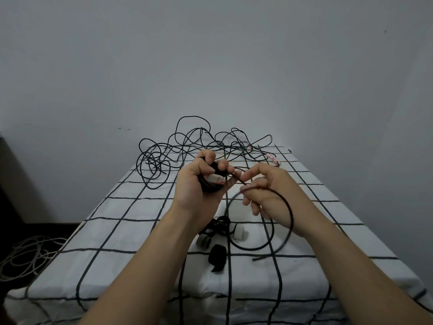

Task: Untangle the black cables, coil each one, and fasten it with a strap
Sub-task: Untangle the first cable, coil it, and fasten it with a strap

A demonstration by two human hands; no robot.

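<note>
The left hand (pixel 199 181) was closed tight around a small black coil (pixel 212 189), held up over the table (pixel 140 231). A white tag (pixel 214 178) with red marks showed between its fingers. The right hand (pixel 267 195) was just beside it and pinched the loose cable (pixel 291 214) between thumb and fingers. From that pinch the cable swung down in a big loop, and its end lay on the white cloth with black lines. Under the hands, a small black bundle (pixel 221 225) with white ends sat on the cloth. A black strap (pixel 218 256) lay just in front of it. At the far end of the table, a big black tangle (pixel 201 146) lay by the grey wall (pixel 210 55). Some grey cords (pixel 30 252) lay on the floor to the left.
</note>
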